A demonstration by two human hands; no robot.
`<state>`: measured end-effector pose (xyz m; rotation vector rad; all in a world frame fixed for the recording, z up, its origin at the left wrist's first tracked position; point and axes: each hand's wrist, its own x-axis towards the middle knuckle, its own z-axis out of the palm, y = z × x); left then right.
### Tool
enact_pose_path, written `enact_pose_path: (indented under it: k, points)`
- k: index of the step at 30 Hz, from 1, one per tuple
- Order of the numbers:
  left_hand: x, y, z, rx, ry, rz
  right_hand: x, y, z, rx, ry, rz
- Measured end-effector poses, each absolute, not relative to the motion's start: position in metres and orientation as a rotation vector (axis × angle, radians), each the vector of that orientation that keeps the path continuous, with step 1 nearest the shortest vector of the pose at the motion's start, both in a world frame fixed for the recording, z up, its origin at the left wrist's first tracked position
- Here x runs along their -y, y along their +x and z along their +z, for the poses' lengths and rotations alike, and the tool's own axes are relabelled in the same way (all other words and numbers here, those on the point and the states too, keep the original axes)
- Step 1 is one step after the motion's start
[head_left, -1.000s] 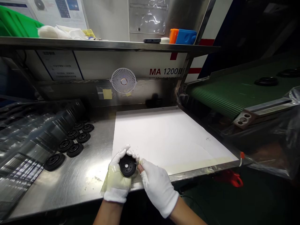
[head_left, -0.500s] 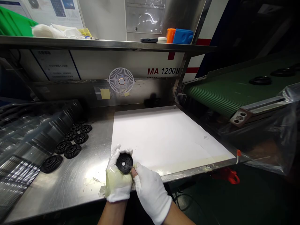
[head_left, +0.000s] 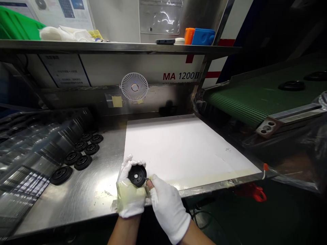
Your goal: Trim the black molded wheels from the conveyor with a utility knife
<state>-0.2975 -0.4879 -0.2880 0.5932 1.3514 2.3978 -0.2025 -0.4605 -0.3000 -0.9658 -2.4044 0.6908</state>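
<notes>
My left hand [head_left: 129, 194], in a white glove wrapped with yellowish tape, is closed round a round black plastic disc [head_left: 137, 175] with a centre hole, held face up over the steel bench. My right hand [head_left: 167, 209], also gloved in white, pinches a small thin tool [head_left: 147, 179] whose tip touches the disc's right rim. Both hands sit near the bench's front edge, at the lower left corner of a white paper sheet [head_left: 184, 149].
Several matching black discs [head_left: 76, 156] lie in rows on the steel bench [head_left: 84, 190] to the left, beside a clear plastic bag [head_left: 30, 149]. A green conveyor [head_left: 255, 102] carrying more discs runs on the right. A small white fan [head_left: 134, 86] hangs on the back wall under a shelf.
The hands have stayed together on the disc with only small shifts; the right hand's fingertips moved along the disc's right rim. The view swayed slightly.
</notes>
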Motion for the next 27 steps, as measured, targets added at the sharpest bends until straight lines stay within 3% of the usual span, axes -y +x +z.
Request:
enact_pose_path:
  k: [6, 11, 15, 27]
  points:
    - [0.481, -0.299, -0.294, -1.034, 0.258, 2.428, 0.466, -0.207, -0.3, 2.453, -0.964, 0.616]
    - [0.486, -0.307, -0.285, -0.739, -0.015, 2.184, 0.463, -0.206, -0.302, 2.476, -0.934, 0.623]
    - [0.492, -0.313, -0.283, -0.667, -0.008, 2.039, 0.452, -0.203, -0.302, 2.474, -0.948, 0.597]
    - [0.479, -0.31, -0.284, -0.666, -0.197, 2.182, 0.47, -0.207, -0.306, 2.483, -0.965, 0.578]
